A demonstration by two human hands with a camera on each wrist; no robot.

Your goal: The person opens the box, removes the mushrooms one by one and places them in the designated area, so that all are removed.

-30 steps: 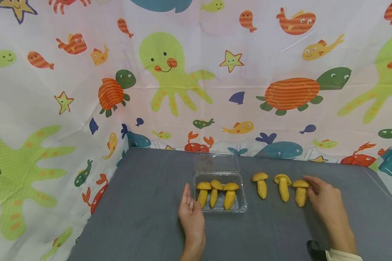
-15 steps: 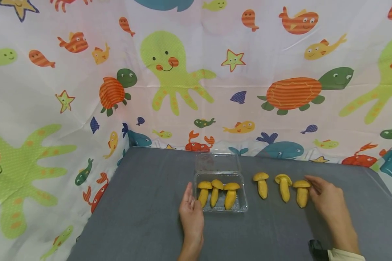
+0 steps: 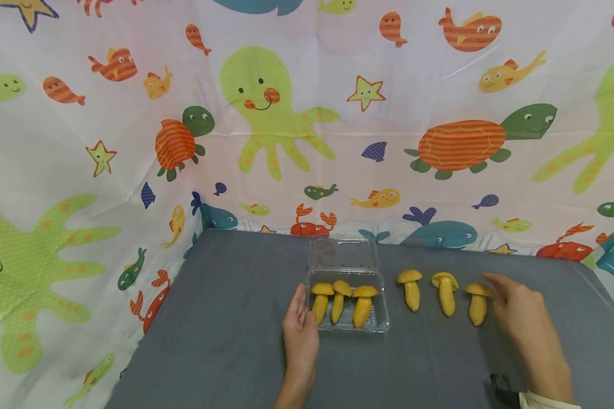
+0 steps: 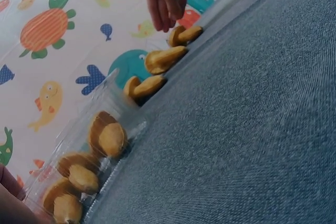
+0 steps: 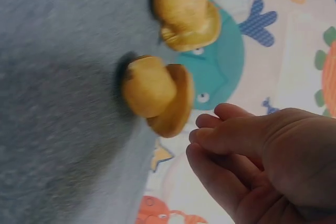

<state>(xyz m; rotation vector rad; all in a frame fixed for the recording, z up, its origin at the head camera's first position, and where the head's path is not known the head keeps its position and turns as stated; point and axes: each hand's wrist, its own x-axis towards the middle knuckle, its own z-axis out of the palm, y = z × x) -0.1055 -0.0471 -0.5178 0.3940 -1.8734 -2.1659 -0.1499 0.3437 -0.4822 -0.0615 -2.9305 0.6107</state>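
Note:
A clear plastic clamshell box (image 3: 381, 326) stands with its lid raised, three yellow mushrooms (image 3: 362, 307) lying side by side in it. My left hand (image 3: 302, 332) rests along the box's left side, fingers straight; the left wrist view catches only a bit of it at the lower left. Three more yellow mushrooms lie in a row on the cloth to the right: one nearest the box (image 3: 411, 291), a middle one (image 3: 446, 293) and a rightmost one (image 3: 478, 304). My right hand (image 3: 524, 315) is just right of that last mushroom, apart from it, fingers loosely bent and holding nothing.
A grey cloth (image 3: 235, 318) covers the table. Behind it and along the left hangs a white curtain (image 3: 307, 113) printed with sea animals. The raised clear lid (image 3: 344, 254) stands close to the curtain's lower edge.
My right hand has come away from the rightmost mushroom, moving slightly right and leaving it lying on the cloth. The left hand keeps its place at the box.

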